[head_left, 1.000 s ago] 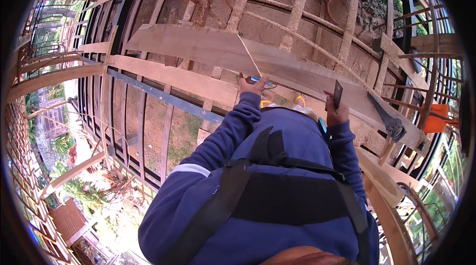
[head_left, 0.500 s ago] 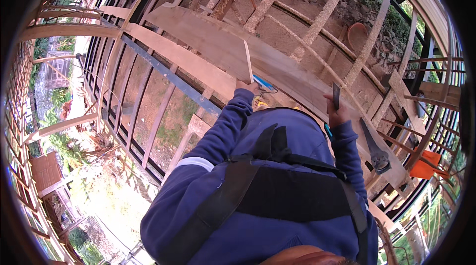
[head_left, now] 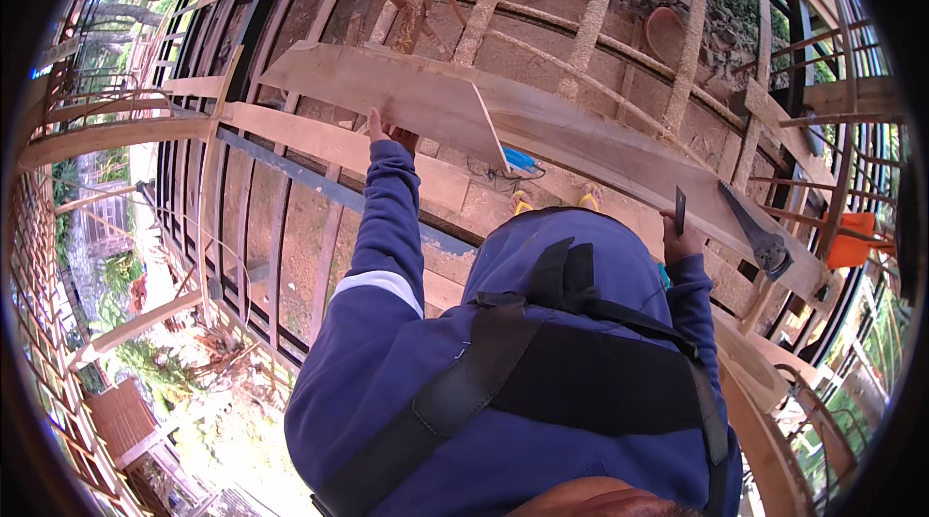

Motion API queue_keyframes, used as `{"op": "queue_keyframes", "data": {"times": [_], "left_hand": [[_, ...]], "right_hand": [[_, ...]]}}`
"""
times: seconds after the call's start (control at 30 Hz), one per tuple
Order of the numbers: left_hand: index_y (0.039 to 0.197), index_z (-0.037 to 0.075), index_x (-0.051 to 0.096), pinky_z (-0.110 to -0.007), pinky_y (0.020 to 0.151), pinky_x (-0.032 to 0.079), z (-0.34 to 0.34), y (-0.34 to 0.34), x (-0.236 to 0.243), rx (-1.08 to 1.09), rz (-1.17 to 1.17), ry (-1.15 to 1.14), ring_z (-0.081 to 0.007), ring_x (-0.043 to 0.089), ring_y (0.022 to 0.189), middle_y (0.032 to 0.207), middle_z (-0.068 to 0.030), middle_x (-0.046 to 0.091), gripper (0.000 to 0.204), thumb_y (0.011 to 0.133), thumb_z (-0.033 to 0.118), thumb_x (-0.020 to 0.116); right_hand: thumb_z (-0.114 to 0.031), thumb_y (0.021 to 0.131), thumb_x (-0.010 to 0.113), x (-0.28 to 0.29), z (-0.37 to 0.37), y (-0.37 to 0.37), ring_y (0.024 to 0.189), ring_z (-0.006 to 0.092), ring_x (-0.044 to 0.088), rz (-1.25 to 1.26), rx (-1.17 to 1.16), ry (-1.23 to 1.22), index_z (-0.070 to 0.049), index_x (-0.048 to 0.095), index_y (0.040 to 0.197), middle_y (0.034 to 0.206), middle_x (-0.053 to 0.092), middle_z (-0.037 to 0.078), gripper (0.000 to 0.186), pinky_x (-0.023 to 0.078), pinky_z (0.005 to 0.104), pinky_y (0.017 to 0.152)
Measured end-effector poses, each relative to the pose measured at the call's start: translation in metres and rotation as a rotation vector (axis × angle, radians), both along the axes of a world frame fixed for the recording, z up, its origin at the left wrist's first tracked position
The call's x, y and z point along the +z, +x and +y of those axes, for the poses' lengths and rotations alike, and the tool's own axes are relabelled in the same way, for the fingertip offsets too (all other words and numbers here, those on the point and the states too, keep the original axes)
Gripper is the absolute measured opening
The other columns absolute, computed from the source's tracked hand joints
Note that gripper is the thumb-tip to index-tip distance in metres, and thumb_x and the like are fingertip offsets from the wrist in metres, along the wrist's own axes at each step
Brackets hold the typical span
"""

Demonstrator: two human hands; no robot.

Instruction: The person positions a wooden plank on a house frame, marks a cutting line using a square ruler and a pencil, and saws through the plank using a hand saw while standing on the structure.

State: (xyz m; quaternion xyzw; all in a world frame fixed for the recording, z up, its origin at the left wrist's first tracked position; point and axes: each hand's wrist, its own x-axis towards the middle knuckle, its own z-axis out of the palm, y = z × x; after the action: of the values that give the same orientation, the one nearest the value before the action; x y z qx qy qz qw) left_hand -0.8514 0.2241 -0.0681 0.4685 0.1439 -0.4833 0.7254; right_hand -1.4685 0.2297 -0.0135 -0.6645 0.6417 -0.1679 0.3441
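A long, wide wooden plank (head_left: 406,91) lies across the timber frame in front of me. My left hand (head_left: 391,134) is stretched out in a blue sleeve and grips the plank's near edge. A pale tape blade (head_left: 489,128) crosses the plank down to a blue tape measure (head_left: 520,161), just right of that hand. My right hand (head_left: 681,240) is closed around a thin dark stick (head_left: 680,209) held upright at the plank's near edge. A handsaw (head_left: 753,225) lies on the plank just right of that hand.
I stand high on an open frame of wooden joists (head_left: 319,140) and a dark metal beam (head_left: 290,169), with ground visible far below on the left. My yellow sandals (head_left: 524,200) show under the plank. An orange object (head_left: 852,242) sits at the right.
My left hand has let go of the blue tape measure and slid left along the plank's near edge. The right hand keeps the dark stick in place.
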Motion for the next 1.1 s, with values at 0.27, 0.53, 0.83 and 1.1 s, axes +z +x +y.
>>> {"op": "queue_keyframes", "data": {"times": [0.27, 0.53, 0.83, 1.1], "left_hand": [[0.125, 0.012, 0.059, -0.048, 0.093, 0.051, -0.016, 0.037, -0.001, -0.219, -0.039, 0.070, -0.0321, 0.060, 0.112, 0.123, -0.0120, 0.063, 0.061, 0.083, 0.056, 0.066], [0.132, 0.008, 0.053, -0.048, 0.102, 0.045, -0.003, 0.026, 0.000, -0.275, -0.210, 0.012, -0.0319, 0.056, 0.116, 0.128, -0.0122, 0.059, 0.073, 0.080, 0.057, 0.066], [0.129, 0.007, 0.056, -0.044, 0.097, 0.048, 0.017, -0.151, 0.037, -0.150, -0.256, 0.105, -0.0290, 0.060, 0.109, 0.122, -0.0118, 0.062, 0.067, 0.082, 0.055, 0.062], [0.130, 0.007, 0.055, -0.045, 0.098, 0.048, 0.001, -0.362, 0.078, -0.236, -0.152, -0.033, -0.0296, 0.058, 0.113, 0.126, -0.0126, 0.061, 0.068, 0.080, 0.052, 0.065]], "right_hand": [[-0.030, 0.089, 0.061, -0.081, 0.213, -0.071, 0.077, 0.0318, 0.069, 0.302, -0.565, 0.402, -0.007, 0.073, 0.096, 0.079, 0.070, 0.018, 0.027, 0.052, 0.0423, 0.070], [-0.025, 0.080, 0.069, -0.123, 0.376, -0.083, 0.072, 0.0317, 0.070, 0.252, -0.906, 0.790, 0.004, 0.070, 0.089, 0.073, 0.069, 0.019, 0.031, 0.053, 0.0420, 0.067], [-0.032, 0.085, 0.067, -0.112, 0.305, -0.136, 0.057, 0.0214, 0.063, -0.027, -1.058, 0.535, -0.001, 0.069, 0.091, 0.065, 0.064, 0.010, 0.031, 0.051, 0.0377, 0.057], [-0.047, 0.088, 0.061, -0.028, 0.272, -0.260, 0.093, 0.0351, 0.068, -0.015, -0.887, 0.405, -0.008, 0.072, 0.102, 0.093, 0.071, 0.021, 0.043, 0.053, 0.0411, 0.082]]}}
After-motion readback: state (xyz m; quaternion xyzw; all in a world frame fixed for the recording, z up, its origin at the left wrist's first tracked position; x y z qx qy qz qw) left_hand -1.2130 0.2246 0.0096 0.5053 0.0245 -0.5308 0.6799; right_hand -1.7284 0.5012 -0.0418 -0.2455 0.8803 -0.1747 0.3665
